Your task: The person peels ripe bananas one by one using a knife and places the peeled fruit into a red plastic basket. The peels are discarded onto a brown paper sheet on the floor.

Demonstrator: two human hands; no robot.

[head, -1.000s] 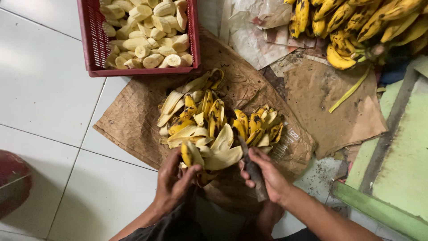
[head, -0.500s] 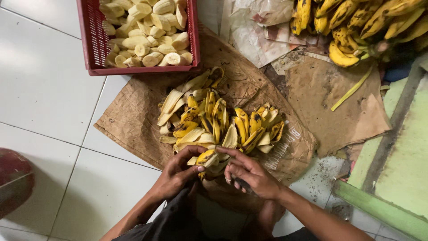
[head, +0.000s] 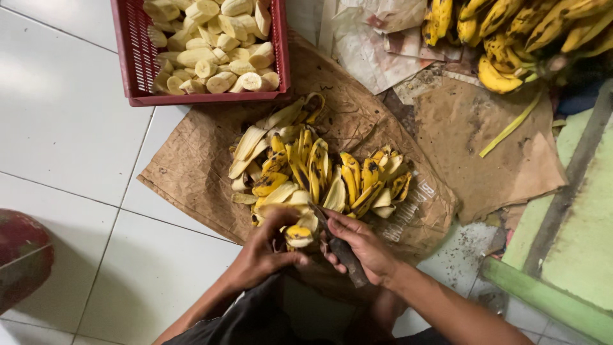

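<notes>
We are gripping a small yellow, black-spotted banana (head: 299, 235) in our left hand (head: 265, 250), fingers curled around its lower part, so the fruit is sitting just between our two hands at the near edge of the brown paper sheet (head: 191, 166). We are judging that holding it low and steady is leaving the top free for the cut.

Just to the right, our right hand (head: 364, 246) is clenching the dark handle of a slim knife (head: 341, 246), with the blade pointing up toward the banana's tip. We are thinking the blade should be sliding shallowly under the skin, edge turned away from the left thumb.

Beyond both hands, the heap of yellow banana peels (head: 313, 169) is lying on the paper, touching our fingers. Farther up and left of the left hand, the red plastic crate (head: 131, 57) is holding pale peeled bananas (head: 211, 45). Far up and right of the right hand, bunches of unpeeled bananas (head: 511, 32) are resting.
</notes>
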